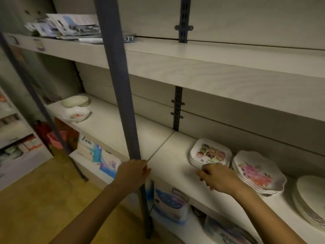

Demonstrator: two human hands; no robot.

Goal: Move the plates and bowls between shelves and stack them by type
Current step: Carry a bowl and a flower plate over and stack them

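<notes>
- Head view: the stack of white plates [309, 199] is being cut off by the frame edge at 3 o'clock, and the packages [170, 206] under the shelf [109, 131] are showing only as blur.
- The right hand [218, 178] is covering the near rim of the cartoon plates [211, 152]. Its fingers are curling there, but I cannot tell whether they are pinching a plate.
- The left hand [133, 171] is wrapping round the dark post [121, 85], which is crossing the shelf front from 12 to 6 o'clock.
- The flowered plates [258, 175] are sitting just beside the cartoon plates, at their 3 o'clock, on the same shelf.
- Two bowls [75, 101] are resting well apart from the plates, at 9 o'clock beyond the post.
- Papers [70, 27] are lying on the upper shelf at 11 o'clock.
</notes>
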